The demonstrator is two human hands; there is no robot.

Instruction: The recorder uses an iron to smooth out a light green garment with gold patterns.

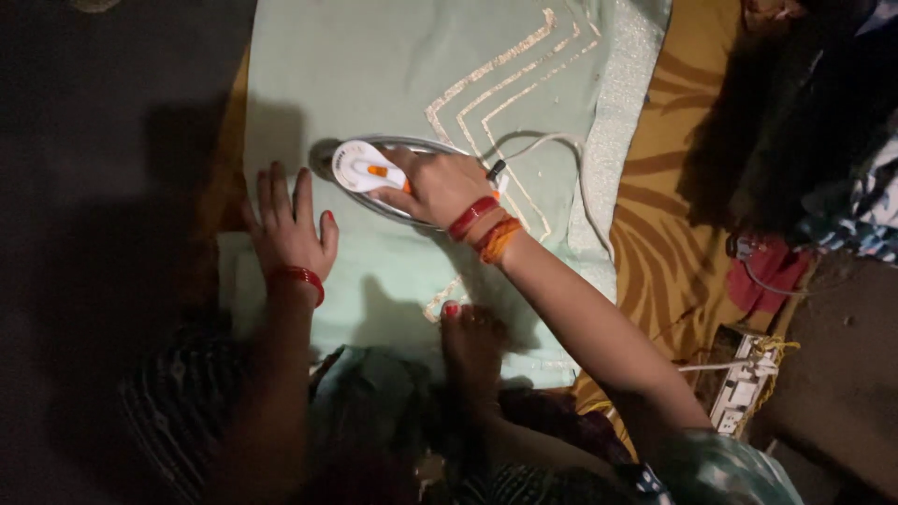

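While the right hand [432, 187] gripped the white iron [367, 168] on the pale green cloth [393, 65], the left hand [292, 229] pressed flat, fingers spread, just beside it.

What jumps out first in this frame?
The white iron at centre, gripped by the right hand, sits on pale green cloth with gold zigzag trim. The left hand presses flat on the cloth beside it. A power strip lies lower right.

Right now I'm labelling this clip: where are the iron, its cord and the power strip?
iron [360, 166]: head view, white front of its body.
cord [561, 140]: head view, curved stretch over the cloth.
power strip [744, 383]: head view, its white top face.
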